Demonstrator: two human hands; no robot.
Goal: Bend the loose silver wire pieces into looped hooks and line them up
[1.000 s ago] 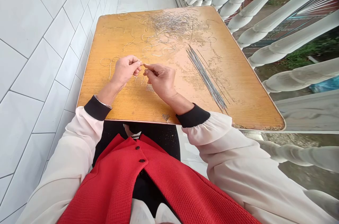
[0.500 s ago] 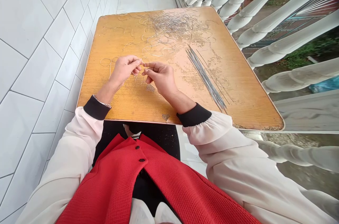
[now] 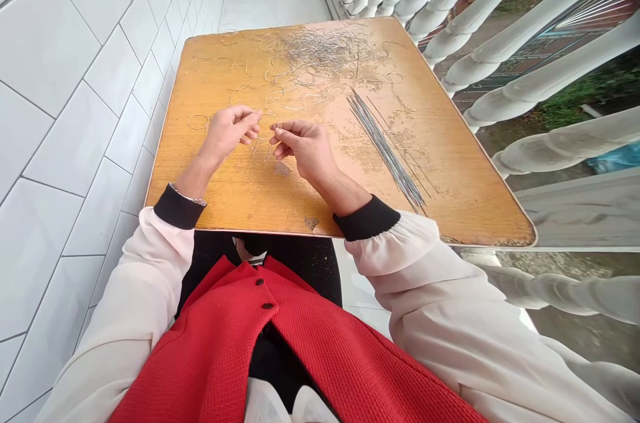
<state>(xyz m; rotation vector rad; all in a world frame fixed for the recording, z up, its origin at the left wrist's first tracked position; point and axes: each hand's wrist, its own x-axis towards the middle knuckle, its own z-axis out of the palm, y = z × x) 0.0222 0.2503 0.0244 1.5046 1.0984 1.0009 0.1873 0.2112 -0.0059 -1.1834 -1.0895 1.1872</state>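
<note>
Above the near half of the wooden table (image 3: 200, 203), my left hand (image 3: 226, 135) is closed with thumb and fingertips pinched on a thin piece of wire. My right hand (image 3: 309, 146) is close beside it, its thumb and forefinger also pinching thin wire. A small curved wire (image 3: 271, 112) shows in the narrow gap between the hands. Several fine wire ends hang or lie just below the fingertips; which are held and which rest on the table is hard to tell.
A tangled heap of thin wire (image 3: 320, 50) lies at the table's far side, with loose curls around it. To the right is a bundle of straight grey wires (image 3: 387, 153). A white tiled wall (image 3: 80, 110) rises on the left, a white balustrade (image 3: 540, 90) on the right.
My hands have drawn slightly apart, the left one moving a little leftward. A curved wire shows more clearly between the fingertips. The view has shifted slightly.
</note>
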